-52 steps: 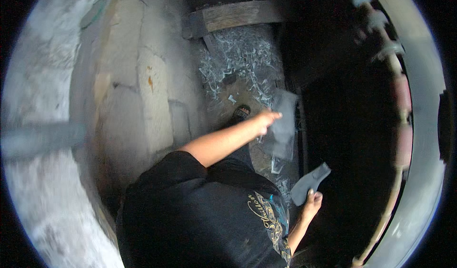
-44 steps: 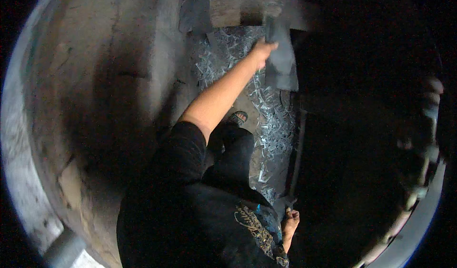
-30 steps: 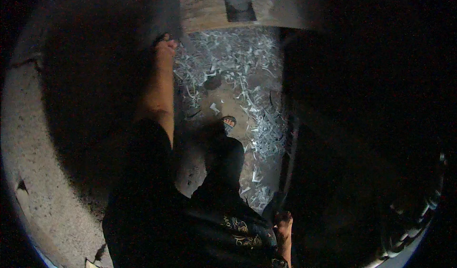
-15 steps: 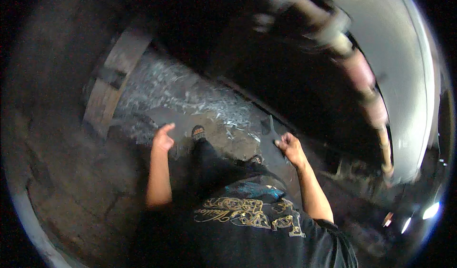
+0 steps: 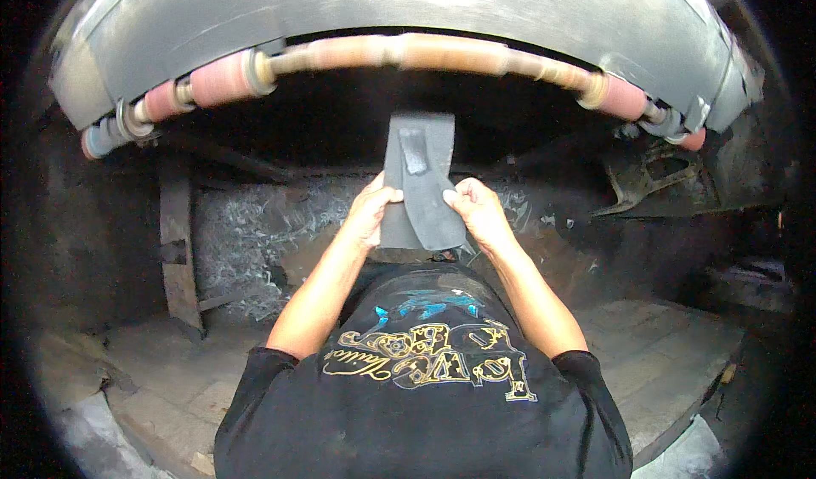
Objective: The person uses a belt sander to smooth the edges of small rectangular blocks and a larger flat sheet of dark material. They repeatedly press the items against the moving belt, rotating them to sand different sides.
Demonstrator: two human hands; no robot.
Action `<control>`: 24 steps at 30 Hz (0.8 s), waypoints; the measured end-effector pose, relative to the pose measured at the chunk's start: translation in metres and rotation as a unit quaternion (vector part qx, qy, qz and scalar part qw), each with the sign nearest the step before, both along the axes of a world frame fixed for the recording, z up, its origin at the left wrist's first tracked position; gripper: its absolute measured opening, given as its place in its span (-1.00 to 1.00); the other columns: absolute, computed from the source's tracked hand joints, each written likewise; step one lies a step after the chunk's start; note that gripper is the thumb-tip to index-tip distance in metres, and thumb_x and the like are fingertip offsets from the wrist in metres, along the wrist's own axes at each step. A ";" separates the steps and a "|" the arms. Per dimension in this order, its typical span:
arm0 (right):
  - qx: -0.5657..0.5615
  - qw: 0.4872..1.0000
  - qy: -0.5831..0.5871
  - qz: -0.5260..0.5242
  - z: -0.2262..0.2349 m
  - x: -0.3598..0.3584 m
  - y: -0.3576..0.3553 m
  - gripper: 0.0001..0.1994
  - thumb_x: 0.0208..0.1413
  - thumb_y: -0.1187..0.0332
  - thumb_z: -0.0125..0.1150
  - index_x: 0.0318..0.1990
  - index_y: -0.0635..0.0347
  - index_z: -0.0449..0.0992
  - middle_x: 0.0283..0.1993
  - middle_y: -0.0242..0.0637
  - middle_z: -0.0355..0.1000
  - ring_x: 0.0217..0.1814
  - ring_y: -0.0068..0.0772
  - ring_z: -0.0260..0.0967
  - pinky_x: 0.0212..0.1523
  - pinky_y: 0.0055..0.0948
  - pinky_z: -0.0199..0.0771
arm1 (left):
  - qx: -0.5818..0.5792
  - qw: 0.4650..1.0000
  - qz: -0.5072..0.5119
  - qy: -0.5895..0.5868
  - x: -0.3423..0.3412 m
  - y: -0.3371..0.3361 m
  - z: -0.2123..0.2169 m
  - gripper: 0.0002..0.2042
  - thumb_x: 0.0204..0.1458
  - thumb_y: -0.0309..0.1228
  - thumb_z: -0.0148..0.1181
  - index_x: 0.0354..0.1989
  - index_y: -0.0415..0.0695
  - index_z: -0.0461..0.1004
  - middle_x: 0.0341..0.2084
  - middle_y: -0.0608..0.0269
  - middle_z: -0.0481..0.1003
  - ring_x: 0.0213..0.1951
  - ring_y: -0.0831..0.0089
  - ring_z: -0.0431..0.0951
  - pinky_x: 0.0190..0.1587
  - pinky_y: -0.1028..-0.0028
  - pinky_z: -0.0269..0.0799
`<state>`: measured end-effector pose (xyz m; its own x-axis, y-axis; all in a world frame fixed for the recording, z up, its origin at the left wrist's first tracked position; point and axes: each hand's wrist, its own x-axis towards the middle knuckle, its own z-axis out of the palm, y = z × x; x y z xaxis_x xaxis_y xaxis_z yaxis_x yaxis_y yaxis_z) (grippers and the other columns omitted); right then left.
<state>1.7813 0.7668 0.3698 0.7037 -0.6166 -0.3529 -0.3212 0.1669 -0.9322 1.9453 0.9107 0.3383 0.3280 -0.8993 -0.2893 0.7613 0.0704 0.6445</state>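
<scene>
- Grey and thin, a curved piece (image 5: 432, 215) lies over a wider sheet (image 5: 439, 143), both at the centre.
- At 9 o'clock, the left hand (image 5: 371, 209) pinches the sheet's edge; at 3 o'clock, the right hand (image 5: 478, 211) pinches the curved piece.
- Both seem light and bendable, so opposite edges should give good hold.
- At 12 o'clock, a row of rollers (image 5: 455, 54); at 8 o'clock, pale shreds (image 5: 242, 245).

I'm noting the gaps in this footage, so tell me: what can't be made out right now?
All in the head view:
- Left hand: fingertips hidden behind the grey sheet.
- Grey sheet: middle covered by the curved grey piece.
- Rollers: surface detail lost to blur.
- Space beneath the rollers: contents lost in darkness.
- Metal housing: top cut off by the upper edge.
</scene>
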 end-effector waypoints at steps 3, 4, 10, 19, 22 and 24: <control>-0.089 0.994 0.041 -0.042 0.017 -0.034 -0.029 -0.75 0.11 0.26 0.34 -0.36 0.24 0.45 -0.50 -0.45 0.36 -0.44 -0.65 0.22 -0.42 -0.49 0.29 | -0.047 0.993 -0.039 0.101 -0.032 -0.054 0.025 -0.53 0.22 -0.21 0.10 0.23 -0.22 0.31 0.06 0.02 0.48 0.04 0.21 0.54 0.13 0.18 0.48; -0.096 0.992 0.058 -0.063 0.022 -0.042 -0.032 -0.73 0.11 0.24 0.34 -0.35 0.26 0.44 -0.52 -0.44 0.35 -0.46 -0.65 0.22 -0.45 -0.49 0.28 | -0.050 0.988 -0.063 0.134 -0.035 -0.066 0.029 -0.53 0.24 -0.17 0.08 0.21 -0.21 0.32 0.05 0.01 0.49 0.03 0.20 0.56 0.12 0.18 0.49; -0.116 0.986 0.079 -0.095 0.037 -0.075 -0.044 -0.68 0.09 0.19 0.37 -0.34 0.27 0.42 -0.49 -0.36 0.36 -0.39 -0.60 0.28 -0.35 -0.43 0.37 | 0.027 0.990 -0.103 0.097 -0.046 -0.112 0.039 -0.59 0.24 -0.19 0.14 0.13 -0.21 0.40 -0.02 0.01 0.54 -0.04 0.24 0.60 0.04 0.20 0.55; 0.103 0.981 0.017 -0.165 0.029 -0.095 -0.092 -0.50 0.23 0.06 0.25 0.09 0.34 0.50 -0.01 -0.22 0.53 -0.02 -0.45 0.44 0.05 -0.37 0.44 | 0.001 0.992 -0.072 0.101 -0.081 -0.189 0.055 -0.61 0.25 -0.27 0.13 0.18 -0.16 0.35 0.02 0.11 0.51 0.00 0.29 0.56 0.10 0.26 0.49; 0.146 0.981 -0.085 -0.101 0.049 -0.113 -0.102 -0.58 0.23 0.17 0.26 0.09 0.32 0.50 0.00 -0.28 0.53 0.00 -0.50 0.44 0.07 -0.42 0.44 | -0.015 0.994 -0.062 0.094 -0.092 -0.201 0.066 -0.60 0.24 -0.26 0.13 0.19 -0.16 0.34 0.03 0.11 0.50 0.02 0.28 0.55 0.12 0.25 0.47; 0.132 0.984 -0.106 -0.063 0.062 -0.122 -0.111 -0.58 0.20 0.21 0.29 0.10 0.33 0.49 0.01 -0.28 0.52 0.00 -0.50 0.44 0.08 -0.40 0.44 | -0.016 0.996 -0.056 0.071 -0.103 -0.206 0.073 -0.57 0.24 -0.20 0.12 0.18 -0.18 0.35 0.04 0.10 0.50 0.01 0.24 0.56 0.12 0.22 0.47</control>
<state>1.6589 0.6560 0.4315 0.7029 -0.6096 -0.3666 -0.0868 0.4381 -0.8947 1.8423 0.7048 0.4110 0.1827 -0.9375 -0.2963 0.8492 -0.0014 0.5281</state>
